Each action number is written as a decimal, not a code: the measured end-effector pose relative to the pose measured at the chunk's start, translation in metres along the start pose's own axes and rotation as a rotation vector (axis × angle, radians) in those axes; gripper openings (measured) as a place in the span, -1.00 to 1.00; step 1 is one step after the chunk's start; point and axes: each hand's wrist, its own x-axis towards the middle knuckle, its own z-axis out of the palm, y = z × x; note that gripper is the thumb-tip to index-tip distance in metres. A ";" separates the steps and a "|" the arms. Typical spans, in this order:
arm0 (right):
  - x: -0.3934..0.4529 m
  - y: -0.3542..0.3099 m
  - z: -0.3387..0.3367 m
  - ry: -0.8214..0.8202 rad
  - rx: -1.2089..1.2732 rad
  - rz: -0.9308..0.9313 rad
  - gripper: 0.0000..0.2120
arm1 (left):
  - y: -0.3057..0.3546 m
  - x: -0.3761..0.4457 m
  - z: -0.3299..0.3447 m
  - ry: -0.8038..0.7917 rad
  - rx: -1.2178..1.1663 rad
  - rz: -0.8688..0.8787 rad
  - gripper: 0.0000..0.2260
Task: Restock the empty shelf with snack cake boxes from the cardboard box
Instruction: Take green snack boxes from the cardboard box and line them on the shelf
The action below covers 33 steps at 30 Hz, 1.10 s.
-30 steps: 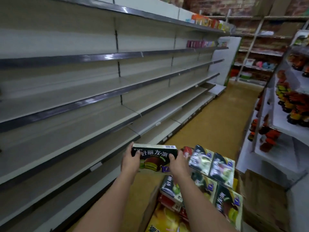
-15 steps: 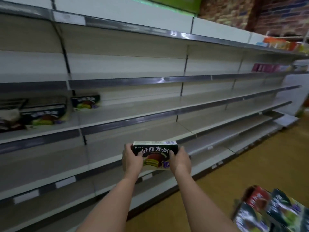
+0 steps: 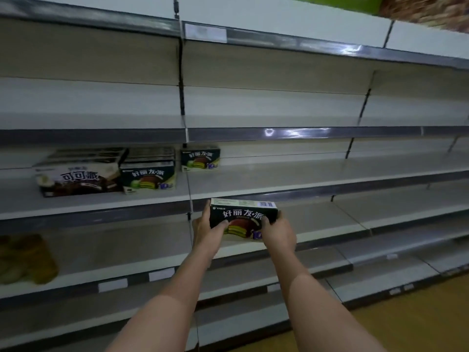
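Far left on the shelf (image 3: 304, 179) you've got a brown box (image 3: 76, 177), then two green boxes (image 3: 149, 177). Your left hand (image 3: 206, 232) and right hand (image 3: 278, 233) each grip an end of the snack box (image 3: 242, 219), fingers curled round it, just below that shelf's front edge.

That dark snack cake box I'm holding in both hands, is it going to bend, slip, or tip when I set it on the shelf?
The snack cake box probably stays stiff: its edges look straight with the left hand and right hand gripping its ends. The printed face looks smooth, so perhaps slightly slippery. Matching boxes stand upright on the shelf, so tipping seems unlikely.
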 end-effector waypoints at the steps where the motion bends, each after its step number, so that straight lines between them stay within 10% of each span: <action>1: 0.008 -0.005 0.006 -0.010 0.015 -0.006 -0.69 | 0.000 0.007 -0.003 0.004 0.004 0.001 -0.37; 33: 0.222 -0.108 0.134 -0.295 0.336 -0.295 -0.63 | -0.003 0.249 -0.004 0.266 -0.037 0.081 -0.26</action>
